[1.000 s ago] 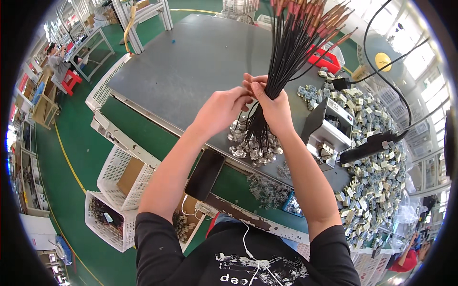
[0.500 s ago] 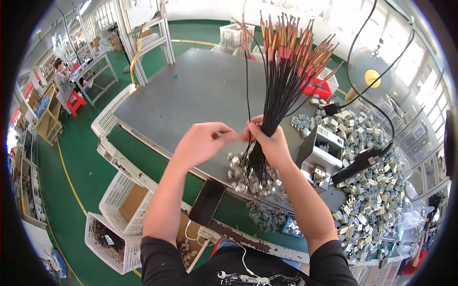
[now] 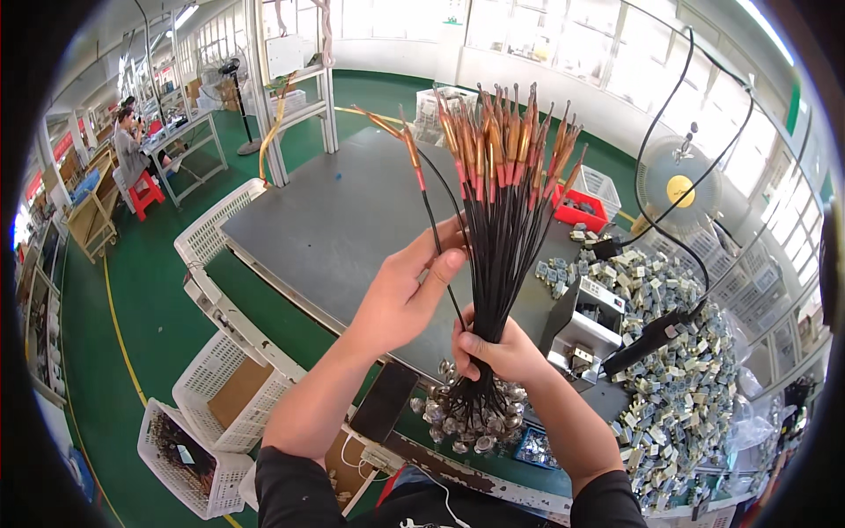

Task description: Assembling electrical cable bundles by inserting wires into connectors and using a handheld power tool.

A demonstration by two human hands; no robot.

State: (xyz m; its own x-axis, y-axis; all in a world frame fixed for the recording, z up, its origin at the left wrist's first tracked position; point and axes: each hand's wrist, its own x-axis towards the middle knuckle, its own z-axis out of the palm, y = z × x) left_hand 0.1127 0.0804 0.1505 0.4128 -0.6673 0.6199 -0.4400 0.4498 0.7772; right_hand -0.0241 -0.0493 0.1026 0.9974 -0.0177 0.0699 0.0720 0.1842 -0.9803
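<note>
My right hand (image 3: pixel 497 350) is closed around the lower part of a thick bundle of black wires (image 3: pixel 497 255). The bundle stands roughly upright, with copper-coloured, red-sleeved tips (image 3: pixel 502 145) fanned out at its top. Shiny, rounded metal pieces (image 3: pixel 471 418) cluster at its lower end; whether each is joined to a wire cannot be made out. My left hand (image 3: pixel 414 286) is open at the bundle's left side, thumb raised and fingers stretched, some fingertips hidden behind wires. A few stray wires (image 3: pixel 431 216) lean left of the bundle, passing close by this hand.
Right of the bundle, a metal-and-black boxy device (image 3: pixel 585 326) stands beside a large heap of small metal blocks (image 3: pixel 678 352). A red bin (image 3: pixel 581 209) and a fan (image 3: pixel 682 180) are farther back. A black phone (image 3: pixel 387 400) lies by the near edge of the grey table (image 3: pixel 308 220). White crates (image 3: pixel 189 458) stand at left.
My left hand has gone from pinched fingers near the right hand to open, higher along the wires. The bundle and right hand appear lower in view, and the stray wires lean farther left.
</note>
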